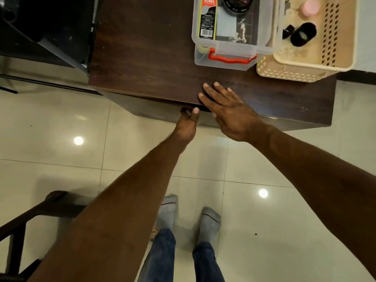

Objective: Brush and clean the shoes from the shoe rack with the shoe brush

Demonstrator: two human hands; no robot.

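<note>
Landmark: cabinet (154, 64), dark wood, seen from above; all places are given from it.

1. Left hand (188, 124), one. It sits at the cabinet's front edge, below the top, fingers curled in under the lip and thumb up. Whether it grasps a door edge or a handle you cannot tell; the fingertips are hidden.
2. Right hand (230, 110), one. It lies flat on the top at the front edge, fingers straight and spread, holding nothing, just beside your left hand.
3. Clear box (232, 51), one, red handle, at the back of the top. Inside: one Kiwi bottle (207, 19) and one dark tin (237, 5).
4. Basket (305, 66), one, beige, touching the box on its right.

Shoes: none in view. Brush: none you can identify. Probably the shoes lie inside the cabinet, below and behind your left hand, so that hand is nearer and the coming move is likely a pull toward you along the front face.
</note>
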